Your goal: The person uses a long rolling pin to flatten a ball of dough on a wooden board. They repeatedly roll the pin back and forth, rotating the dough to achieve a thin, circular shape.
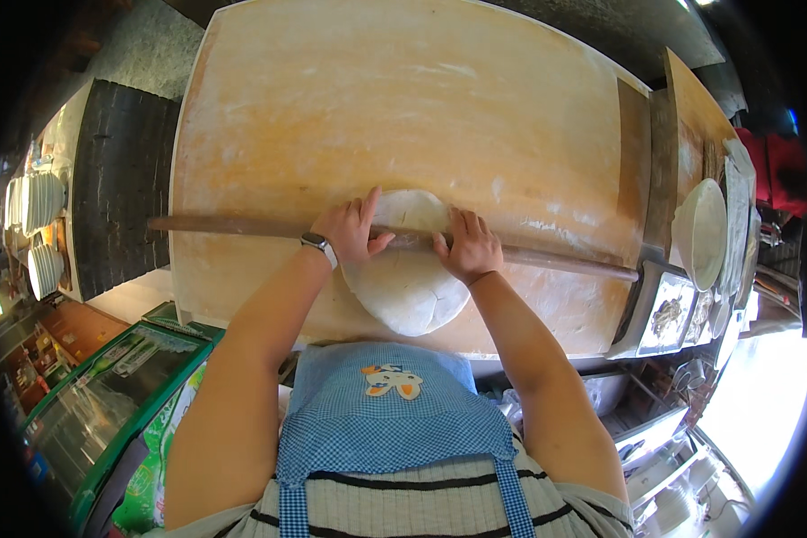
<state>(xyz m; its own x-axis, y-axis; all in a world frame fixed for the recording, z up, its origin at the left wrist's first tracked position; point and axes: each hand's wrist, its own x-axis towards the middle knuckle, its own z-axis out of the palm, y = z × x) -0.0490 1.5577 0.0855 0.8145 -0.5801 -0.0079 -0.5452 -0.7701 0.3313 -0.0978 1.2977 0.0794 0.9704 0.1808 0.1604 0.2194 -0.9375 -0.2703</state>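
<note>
A long dark wooden rolling pin lies crosswise over a rounded slab of pale dough on a floured wooden board. My left hand, with a watch at its wrist, presses on the pin at the dough's left side, its fingers spread and not wrapped around it. On the pin's right part rests my right hand, palm down, fingers forward and bent over the wood. Dough shows beyond the pin between my hands and, in a larger part, on the near side, where its surface has a few creases.
Stacked white bowls stand at the left beyond a dark slatted surface. At the right are a large pale bowl and a tray with food. A green-framed glass-topped case is at the lower left.
</note>
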